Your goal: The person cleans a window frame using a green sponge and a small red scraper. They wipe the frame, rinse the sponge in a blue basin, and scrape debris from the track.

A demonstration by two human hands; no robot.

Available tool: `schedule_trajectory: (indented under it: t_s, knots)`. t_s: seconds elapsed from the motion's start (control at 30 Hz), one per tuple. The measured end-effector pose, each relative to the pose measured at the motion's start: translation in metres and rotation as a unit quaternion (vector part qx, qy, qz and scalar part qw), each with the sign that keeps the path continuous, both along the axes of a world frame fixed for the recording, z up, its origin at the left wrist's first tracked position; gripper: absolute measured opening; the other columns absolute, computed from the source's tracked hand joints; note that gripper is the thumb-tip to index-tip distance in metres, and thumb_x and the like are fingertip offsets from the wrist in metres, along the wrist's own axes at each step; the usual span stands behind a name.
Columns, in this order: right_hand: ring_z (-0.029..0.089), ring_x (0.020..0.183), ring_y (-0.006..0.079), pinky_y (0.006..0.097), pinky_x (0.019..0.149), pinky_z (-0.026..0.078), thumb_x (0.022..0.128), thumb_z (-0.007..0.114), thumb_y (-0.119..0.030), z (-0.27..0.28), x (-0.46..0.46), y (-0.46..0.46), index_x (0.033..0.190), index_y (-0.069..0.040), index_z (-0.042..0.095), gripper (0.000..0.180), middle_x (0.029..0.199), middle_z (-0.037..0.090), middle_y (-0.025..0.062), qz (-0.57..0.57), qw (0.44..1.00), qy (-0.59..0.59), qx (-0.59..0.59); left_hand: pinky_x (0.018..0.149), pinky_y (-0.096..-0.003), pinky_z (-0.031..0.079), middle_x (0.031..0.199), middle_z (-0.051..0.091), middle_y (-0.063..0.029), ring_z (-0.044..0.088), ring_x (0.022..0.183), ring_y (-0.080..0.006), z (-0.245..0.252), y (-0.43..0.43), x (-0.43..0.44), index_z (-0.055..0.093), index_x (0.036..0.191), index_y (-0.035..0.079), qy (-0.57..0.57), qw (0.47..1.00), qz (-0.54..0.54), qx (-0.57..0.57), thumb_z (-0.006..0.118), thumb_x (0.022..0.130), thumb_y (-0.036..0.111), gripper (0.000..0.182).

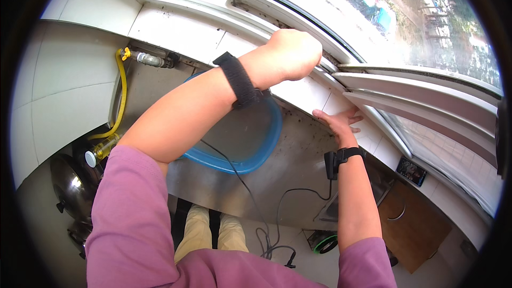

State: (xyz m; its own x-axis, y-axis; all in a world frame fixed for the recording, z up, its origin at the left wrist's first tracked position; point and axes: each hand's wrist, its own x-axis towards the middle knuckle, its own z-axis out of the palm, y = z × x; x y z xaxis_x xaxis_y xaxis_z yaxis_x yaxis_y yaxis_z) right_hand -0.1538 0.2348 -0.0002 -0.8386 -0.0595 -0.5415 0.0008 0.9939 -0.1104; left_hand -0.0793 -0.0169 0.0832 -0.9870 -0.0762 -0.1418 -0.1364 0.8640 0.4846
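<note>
My left hand (296,54) is curled into a fist at the lower track of the white window frame (308,18). Its fingers are turned away from view, so whether it holds anything is hidden. Lower and to the right, my right hand (342,124) rests on the white tiled sill (306,90) with its fingers spread and nothing in them. Dark specks of dirt lie along the track and sill. Beneath my left forearm, a blue plastic basin (256,160) with cloudy liquid in it stands on the stainless steel counter (296,172).
A yellow gas hose (123,100) hangs from a valve at left, near dark lidded pots (74,184). A black cable (280,208) runs from my right wrist strap. A phone (411,171) lies on the sill at right, above a brown wooden board (414,224). Sliding window panels stand at right.
</note>
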Motion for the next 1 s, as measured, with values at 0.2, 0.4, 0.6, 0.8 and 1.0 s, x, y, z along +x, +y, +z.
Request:
schedule_trajectory:
  t_s: [0.2,0.4,0.6,0.8,1.0]
  knots:
    - [-0.023,0.133,0.0403,0.0590,0.101,-0.013,0.043,0.080,-0.063,-0.002,-0.001,0.001,0.136,0.008,-0.015,0.151,0.141,-0.015,0.0353,-0.004,1.000,0.000,-0.007,0.066,-0.0399,0.050,0.075,0.064,-0.0154,0.063,0.074,-0.0319,0.001,0.015,-0.012,0.066,0.078,0.006,0.084,0.995,-0.049,0.013,0.054,0.073,0.011,0.014]
    - [-0.024,0.132,0.0410,0.0570,0.102,-0.013,0.043,0.081,-0.061,0.003,-0.002,-0.002,0.135,0.009,-0.017,0.152,0.140,-0.018,0.0354,-0.024,1.000,-0.008,-0.008,0.060,-0.0365,0.051,0.063,0.061,-0.0145,0.062,0.065,-0.0306,0.012,0.001,-0.011,0.063,0.066,0.003,0.177,0.974,-0.062,-0.126,0.056,0.065,0.007,0.008]
    - [-0.022,0.132,0.0425,0.0626,0.100,-0.012,0.038,0.077,-0.068,0.000,-0.001,0.001,0.136,0.011,-0.013,0.155,0.144,-0.010,0.0324,0.007,1.000,0.007,0.004,0.065,-0.0388,0.052,0.071,0.063,-0.0146,0.063,0.071,-0.0319,0.015,0.014,-0.025,0.065,0.072,0.005,0.125,0.987,-0.077,-0.064,0.054,0.069,0.009,0.012]
    - [-0.020,0.133,0.0422,0.0629,0.100,-0.012,0.037,0.077,-0.067,0.002,-0.002,0.001,0.137,0.010,-0.010,0.154,0.146,-0.007,0.0287,0.024,1.000,0.006,0.009,0.071,-0.0335,0.052,0.077,0.066,-0.0110,0.064,0.079,-0.0261,0.018,-0.019,-0.016,0.069,0.086,0.009,0.146,0.970,-0.095,-0.167,0.058,0.074,0.009,0.016]
    - [-0.022,0.133,0.0411,0.0623,0.099,-0.014,0.035,0.077,-0.068,0.009,-0.002,-0.001,0.137,0.009,-0.010,0.155,0.147,-0.008,0.0250,0.023,1.000,-0.005,0.018,0.070,-0.0334,0.051,0.079,0.067,-0.0093,0.064,0.078,-0.0253,0.026,-0.002,-0.022,0.070,0.091,0.010,0.147,0.978,-0.122,-0.088,0.060,0.076,0.008,0.018]
